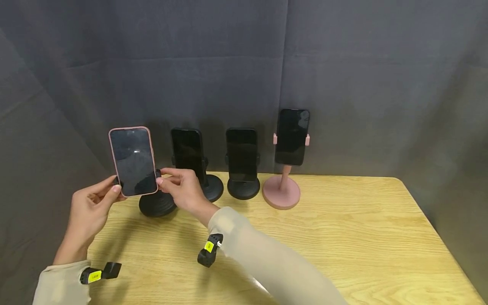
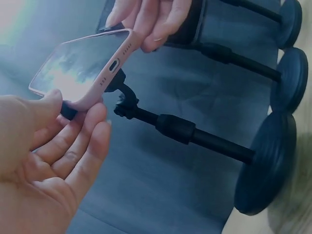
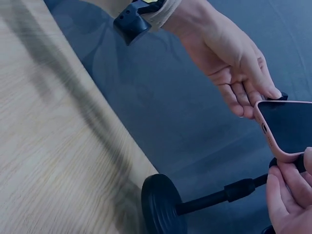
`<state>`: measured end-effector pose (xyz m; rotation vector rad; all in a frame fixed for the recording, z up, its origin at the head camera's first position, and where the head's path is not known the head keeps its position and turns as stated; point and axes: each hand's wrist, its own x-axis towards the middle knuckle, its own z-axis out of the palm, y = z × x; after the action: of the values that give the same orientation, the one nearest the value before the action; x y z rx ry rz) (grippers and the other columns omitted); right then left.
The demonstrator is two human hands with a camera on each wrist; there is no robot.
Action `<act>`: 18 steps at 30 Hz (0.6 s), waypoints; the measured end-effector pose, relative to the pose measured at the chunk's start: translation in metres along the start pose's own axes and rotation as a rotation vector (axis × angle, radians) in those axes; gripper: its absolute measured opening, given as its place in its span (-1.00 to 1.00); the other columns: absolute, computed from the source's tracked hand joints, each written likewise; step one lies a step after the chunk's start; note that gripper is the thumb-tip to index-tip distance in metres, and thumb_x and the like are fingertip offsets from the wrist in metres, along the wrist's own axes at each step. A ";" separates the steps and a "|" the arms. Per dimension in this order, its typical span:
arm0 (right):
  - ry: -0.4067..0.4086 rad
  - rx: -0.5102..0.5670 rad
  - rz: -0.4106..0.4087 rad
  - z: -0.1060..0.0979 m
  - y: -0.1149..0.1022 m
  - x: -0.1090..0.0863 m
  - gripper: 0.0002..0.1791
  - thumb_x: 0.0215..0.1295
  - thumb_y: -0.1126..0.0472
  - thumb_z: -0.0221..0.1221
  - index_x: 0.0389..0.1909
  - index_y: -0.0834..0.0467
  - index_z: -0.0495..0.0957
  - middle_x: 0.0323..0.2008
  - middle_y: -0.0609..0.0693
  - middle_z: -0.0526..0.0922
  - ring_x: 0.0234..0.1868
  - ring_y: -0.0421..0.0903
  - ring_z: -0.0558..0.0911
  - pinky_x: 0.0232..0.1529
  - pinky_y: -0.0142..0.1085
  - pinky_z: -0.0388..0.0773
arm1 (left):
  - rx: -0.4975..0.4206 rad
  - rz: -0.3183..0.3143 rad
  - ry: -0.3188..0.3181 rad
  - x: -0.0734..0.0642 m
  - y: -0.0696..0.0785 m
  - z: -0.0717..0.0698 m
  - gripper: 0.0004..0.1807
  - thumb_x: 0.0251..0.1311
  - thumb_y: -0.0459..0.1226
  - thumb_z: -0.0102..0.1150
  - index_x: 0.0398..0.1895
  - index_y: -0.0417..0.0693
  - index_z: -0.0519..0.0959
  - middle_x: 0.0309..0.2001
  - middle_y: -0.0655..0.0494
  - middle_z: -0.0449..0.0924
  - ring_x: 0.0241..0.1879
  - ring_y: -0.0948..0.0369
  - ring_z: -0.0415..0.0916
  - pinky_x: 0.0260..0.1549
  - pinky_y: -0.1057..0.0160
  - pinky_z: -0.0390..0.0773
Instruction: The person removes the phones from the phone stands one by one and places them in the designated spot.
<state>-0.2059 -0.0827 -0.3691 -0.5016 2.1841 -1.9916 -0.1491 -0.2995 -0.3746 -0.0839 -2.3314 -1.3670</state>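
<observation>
A smartphone in a pink case [image 1: 134,163] stands upright at the black phone stand [image 1: 157,205] on the far left, its dark screen toward me. My left hand [image 1: 88,212] grips the phone's lower left corner, thumb over a black clamp arm [image 3: 280,97] of the stand. At the lower right corner my right hand [image 1: 185,188] pinches the phone's edge by the other clamp arm [image 1: 158,173]. Seen from the left wrist, the charging port [image 2: 114,65] faces the camera, and the stand's pole [image 2: 209,141] runs down to its round base [image 2: 268,165]. The phone hides most of the clamp's middle.
To the right, two black stands hold dark phones [image 1: 188,150] [image 1: 242,154]. Beyond them a pink stand [image 1: 281,192] holds another phone [image 1: 292,136]. All stand along the back of a wooden table [image 1: 362,237], before a grey curtain [image 1: 213,63].
</observation>
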 end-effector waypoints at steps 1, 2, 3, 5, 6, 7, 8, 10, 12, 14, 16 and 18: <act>-0.013 0.009 -0.009 -0.001 -0.001 0.000 -0.60 0.42 0.24 0.24 0.24 0.19 0.59 -0.10 0.15 0.80 -0.12 -0.04 0.80 0.04 -0.36 0.71 | -0.003 0.002 0.002 -0.001 0.002 -0.001 -0.53 0.41 -0.40 0.15 0.30 -0.51 0.40 -0.40 0.73 0.63 -0.39 0.64 0.64 -0.32 0.72 0.47; -0.027 0.016 -0.018 -0.002 -0.001 -0.001 -0.60 0.42 0.25 0.23 0.24 0.20 0.58 -0.09 0.17 0.79 -0.13 -0.04 0.80 0.01 -0.38 0.72 | -0.002 0.002 -0.001 -0.002 0.004 -0.002 -0.52 0.41 -0.39 0.16 0.30 -0.51 0.40 -0.40 0.74 0.63 -0.39 0.64 0.64 -0.37 0.70 0.45; -0.042 0.021 -0.030 -0.003 -0.002 -0.001 -0.60 0.43 0.26 0.22 0.25 0.22 0.57 -0.09 0.19 0.79 -0.13 -0.04 0.80 -0.01 -0.39 0.72 | -0.005 0.000 -0.007 -0.002 0.006 -0.004 -0.52 0.40 -0.40 0.16 0.30 -0.51 0.40 -0.39 0.73 0.64 -0.39 0.63 0.65 -0.40 0.69 0.45; -0.071 0.034 -0.046 -0.005 -0.002 -0.002 -0.59 0.44 0.27 0.20 0.26 0.25 0.55 -0.07 0.22 0.77 -0.12 -0.05 0.79 -0.03 -0.41 0.72 | -0.018 -0.011 -0.034 -0.004 0.009 -0.006 -0.49 0.40 -0.39 0.17 0.33 -0.52 0.37 -0.37 0.71 0.66 -0.38 0.60 0.67 -0.41 0.68 0.47; -0.083 0.040 -0.051 -0.007 -0.003 -0.003 -0.59 0.45 0.28 0.19 0.27 0.26 0.54 -0.07 0.23 0.77 -0.12 -0.06 0.78 -0.03 -0.41 0.72 | -0.018 -0.015 -0.048 -0.006 0.011 -0.007 -0.47 0.41 -0.38 0.17 0.34 -0.52 0.36 -0.37 0.69 0.67 -0.38 0.59 0.68 -0.39 0.69 0.47; -0.093 0.041 -0.053 -0.009 -0.003 -0.004 -0.59 0.45 0.28 0.19 0.28 0.26 0.54 -0.06 0.23 0.76 -0.11 -0.07 0.78 -0.03 -0.42 0.72 | -0.013 -0.017 -0.062 -0.007 0.013 -0.007 -0.46 0.41 -0.36 0.17 0.35 -0.51 0.35 -0.36 0.69 0.67 -0.38 0.58 0.69 -0.37 0.71 0.48; -0.102 0.041 -0.055 -0.011 -0.003 -0.006 -0.58 0.45 0.28 0.19 0.28 0.25 0.53 -0.06 0.23 0.76 -0.12 -0.09 0.77 -0.02 -0.42 0.71 | -0.023 -0.023 -0.076 -0.007 0.015 -0.008 -0.45 0.41 -0.36 0.16 0.36 -0.52 0.33 -0.36 0.67 0.68 -0.38 0.55 0.70 -0.28 0.70 0.53; -0.113 0.046 -0.057 -0.015 -0.004 -0.009 -0.58 0.46 0.28 0.18 0.29 0.24 0.52 -0.05 0.23 0.75 -0.12 -0.12 0.76 -0.01 -0.42 0.71 | -0.063 -0.023 -0.096 -0.009 0.019 -0.008 -0.44 0.41 -0.38 0.17 0.36 -0.53 0.32 -0.35 0.61 0.71 -0.39 0.49 0.72 -0.22 0.66 0.59; -0.113 0.052 -0.061 -0.018 -0.005 -0.012 -0.58 0.46 0.28 0.18 0.29 0.23 0.52 -0.05 0.24 0.75 -0.11 -0.07 0.76 0.01 -0.41 0.71 | -0.126 -0.016 -0.104 -0.010 0.021 -0.008 -0.46 0.38 -0.42 0.18 0.35 -0.53 0.34 -0.34 0.57 0.74 -0.41 0.46 0.74 -0.23 0.63 0.63; -0.106 0.053 -0.065 -0.022 -0.006 -0.015 -0.58 0.46 0.27 0.18 0.30 0.23 0.53 -0.05 0.24 0.75 -0.10 -0.05 0.76 0.03 -0.41 0.70 | -0.190 0.003 -0.106 -0.010 0.024 -0.006 -0.47 0.35 -0.47 0.19 0.32 -0.56 0.35 -0.31 0.52 0.75 -0.44 0.43 0.74 -0.27 0.58 0.66; -0.091 0.059 -0.067 -0.025 -0.005 -0.018 -0.58 0.46 0.27 0.18 0.30 0.24 0.52 -0.05 0.25 0.75 -0.08 0.00 0.76 0.05 -0.39 0.70 | -0.237 0.026 -0.106 -0.010 0.027 -0.003 -0.50 0.32 -0.52 0.19 0.29 -0.59 0.37 -0.29 0.50 0.76 -0.45 0.41 0.74 -0.28 0.57 0.67; -0.076 0.069 -0.072 -0.028 -0.005 -0.021 -0.57 0.46 0.27 0.19 0.30 0.25 0.52 -0.06 0.26 0.75 -0.08 0.01 0.76 0.06 -0.38 0.70 | -0.209 0.052 -0.102 -0.010 0.031 0.001 -0.52 0.32 -0.53 0.18 0.26 -0.61 0.38 -0.28 0.55 0.75 -0.45 0.44 0.74 -0.35 0.63 0.62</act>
<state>-0.1947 -0.0494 -0.3639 -0.6443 2.0738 -2.0401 -0.1319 -0.2814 -0.3531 -0.2817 -2.2422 -1.6104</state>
